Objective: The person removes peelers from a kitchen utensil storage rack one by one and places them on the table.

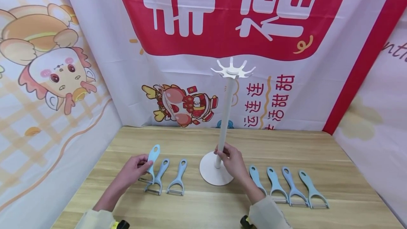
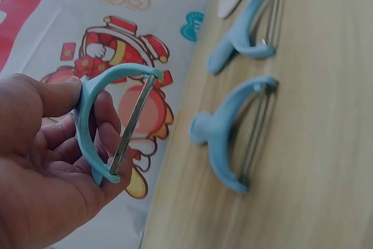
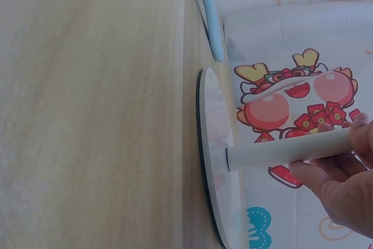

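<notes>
My left hand [image 1: 138, 167] pinches a light-blue peeler [image 1: 154, 154] by its handle, blade end down and raised off the table. In the left wrist view the same peeler [image 2: 87, 118] shows its curved fork and metal blade. Just right of it, two bluish peelers [image 1: 180, 176] lie on the table. My right hand [image 1: 233, 158] grips the lower pole of a white stand [image 1: 225, 119], thumb and fingers round it. The stand is upright, with a round base [image 1: 210, 172] and a ring of upturned hooks [image 1: 232, 70] on top; nothing hangs on the hooks.
On the right side of the wooden table [image 1: 197, 207], several blue and teal peelers [image 1: 290, 186] lie in a row, one partly hidden by the right forearm. Printed cloth [image 1: 121, 45] hangs behind the table and along both sides.
</notes>
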Tool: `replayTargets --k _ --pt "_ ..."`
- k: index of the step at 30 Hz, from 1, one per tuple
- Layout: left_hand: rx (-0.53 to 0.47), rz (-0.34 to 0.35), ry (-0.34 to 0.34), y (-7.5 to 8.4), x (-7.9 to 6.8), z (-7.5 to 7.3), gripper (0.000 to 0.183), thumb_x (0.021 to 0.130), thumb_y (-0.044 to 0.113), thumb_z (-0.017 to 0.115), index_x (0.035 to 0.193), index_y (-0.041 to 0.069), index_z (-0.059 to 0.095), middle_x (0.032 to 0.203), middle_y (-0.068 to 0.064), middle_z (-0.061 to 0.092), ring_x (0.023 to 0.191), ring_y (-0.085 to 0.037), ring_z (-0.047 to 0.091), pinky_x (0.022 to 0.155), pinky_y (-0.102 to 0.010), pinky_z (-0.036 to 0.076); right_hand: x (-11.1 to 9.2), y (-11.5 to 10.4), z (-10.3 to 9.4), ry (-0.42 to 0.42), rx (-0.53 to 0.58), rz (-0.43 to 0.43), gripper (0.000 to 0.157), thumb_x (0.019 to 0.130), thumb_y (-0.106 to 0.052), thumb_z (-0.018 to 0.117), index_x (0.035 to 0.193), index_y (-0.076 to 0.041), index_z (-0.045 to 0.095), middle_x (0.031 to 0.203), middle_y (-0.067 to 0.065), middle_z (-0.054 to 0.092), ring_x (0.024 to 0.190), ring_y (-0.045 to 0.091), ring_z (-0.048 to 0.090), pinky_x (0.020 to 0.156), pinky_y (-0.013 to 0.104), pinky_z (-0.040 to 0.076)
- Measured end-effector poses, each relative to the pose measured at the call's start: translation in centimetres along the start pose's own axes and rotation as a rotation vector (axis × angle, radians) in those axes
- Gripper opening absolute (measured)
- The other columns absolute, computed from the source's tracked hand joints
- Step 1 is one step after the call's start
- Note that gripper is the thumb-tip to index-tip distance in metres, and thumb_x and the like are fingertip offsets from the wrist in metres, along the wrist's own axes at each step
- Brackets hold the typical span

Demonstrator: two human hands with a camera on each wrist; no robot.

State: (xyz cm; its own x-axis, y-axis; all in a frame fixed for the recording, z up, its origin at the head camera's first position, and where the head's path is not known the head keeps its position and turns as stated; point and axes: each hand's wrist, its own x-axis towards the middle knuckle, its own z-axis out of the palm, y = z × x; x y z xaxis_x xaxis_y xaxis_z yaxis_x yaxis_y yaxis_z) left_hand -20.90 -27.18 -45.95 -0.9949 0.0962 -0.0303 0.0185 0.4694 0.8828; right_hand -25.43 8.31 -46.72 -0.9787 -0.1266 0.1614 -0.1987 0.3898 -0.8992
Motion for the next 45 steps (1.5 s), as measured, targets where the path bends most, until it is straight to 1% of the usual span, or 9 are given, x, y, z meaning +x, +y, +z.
replayTargets --k 4,14,16,20,28,31,37,41,45 --pt "0.029 -0.039 0.012 -0.8 -0.3 -0.2 0.02 0.1 0.011 0.058 0.103 -0.008 0.061 0.088 -0.007 0.064 0.078 -0.01 0.06 0.07 -0.027 0.057 0.0 0.0 0.0 0.002 0.003 0.003 0.009 0.099 -0.011 0.059 0.104 -0.014 0.066 0.103 0.002 0.073 0.107 0.021 0.068 0.102 0.047 0.054" --pt "0.089 -0.031 0.017 -2.2 -0.8 -1.0 0.02 0.098 0.012 0.06 0.101 -0.008 0.062 0.082 -0.006 0.063 0.075 -0.013 0.059 0.066 -0.024 0.052 0.1 0.1 0.0 0.003 0.009 0.014 0.009 0.099 -0.011 0.059 0.103 -0.016 0.066 0.104 0.001 0.073 0.107 0.021 0.068 0.102 0.046 0.054" --pt "0.11 -0.032 0.021 -2.6 -0.8 -1.1 0.021 0.098 0.012 0.061 0.102 -0.008 0.062 0.082 -0.006 0.064 0.074 -0.012 0.059 0.065 -0.023 0.051 0.1 0.1 0.1 0.0 0.012 0.015 0.009 0.099 -0.011 0.059 0.103 -0.016 0.066 0.104 0.001 0.073 0.108 0.021 0.068 0.102 0.046 0.054" --pt "0.139 -0.066 0.036 -3.3 -0.6 -1.2 0.018 0.098 0.012 0.061 0.101 -0.006 0.063 0.08 -0.004 0.063 0.073 -0.014 0.057 0.063 -0.021 0.047 0.0 0.0 0.1 -0.002 0.018 0.018 0.009 0.099 -0.011 0.059 0.103 -0.015 0.066 0.105 0.002 0.073 0.108 0.021 0.068 0.103 0.047 0.054" --pt "0.176 -0.089 0.021 -4.1 -0.4 -1.4 0.015 0.098 0.012 0.059 0.091 -0.001 0.061 0.074 -0.002 0.057 0.068 -0.015 0.052 0.059 -0.022 0.044 0.0 0.0 0.0 0.0 0.024 0.026 0.01 0.099 -0.012 0.059 0.105 -0.013 0.066 0.104 0.001 0.073 0.109 0.021 0.068 0.103 0.047 0.053" --pt "0.181 -0.094 0.015 -4.5 -0.4 -1.5 0.016 0.099 0.013 0.059 0.093 -0.002 0.061 0.075 -0.003 0.058 0.069 -0.015 0.052 0.059 -0.022 0.045 0.0 0.0 0.1 -0.001 0.023 0.024 0.009 0.099 -0.012 0.059 0.105 -0.014 0.066 0.105 0.002 0.073 0.109 0.022 0.068 0.103 0.047 0.053" --pt "0.181 -0.1 0.017 -5.1 -0.4 -1.4 0.017 0.098 0.013 0.059 0.095 -0.003 0.062 0.075 -0.003 0.059 0.068 -0.014 0.052 0.06 -0.023 0.045 -0.1 0.0 0.1 -0.003 0.026 0.021 0.011 0.099 -0.012 0.059 0.107 -0.01 0.066 0.105 0.002 0.073 0.109 0.022 0.068 0.103 0.047 0.053" --pt "0.215 -0.095 0.032 -5.2 -0.4 -1.4 0.016 0.097 0.013 0.06 0.096 -0.003 0.064 0.077 -0.004 0.062 0.069 -0.014 0.052 0.06 -0.022 0.044 0.0 0.0 0.1 0.001 0.025 0.015 0.01 0.099 -0.011 0.059 0.105 -0.012 0.066 0.104 0.002 0.073 0.108 0.022 0.068 0.103 0.047 0.053" --pt "0.255 -0.076 0.04 -5.5 -0.3 -1.3 0.018 0.096 0.013 0.061 0.101 -0.004 0.066 0.082 -0.005 0.065 0.073 -0.014 0.054 0.062 -0.022 0.046 0.0 0.1 0.1 0.006 0.023 0.016 0.01 0.099 -0.011 0.059 0.105 -0.011 0.066 0.104 0.002 0.073 0.108 0.021 0.068 0.103 0.047 0.053"
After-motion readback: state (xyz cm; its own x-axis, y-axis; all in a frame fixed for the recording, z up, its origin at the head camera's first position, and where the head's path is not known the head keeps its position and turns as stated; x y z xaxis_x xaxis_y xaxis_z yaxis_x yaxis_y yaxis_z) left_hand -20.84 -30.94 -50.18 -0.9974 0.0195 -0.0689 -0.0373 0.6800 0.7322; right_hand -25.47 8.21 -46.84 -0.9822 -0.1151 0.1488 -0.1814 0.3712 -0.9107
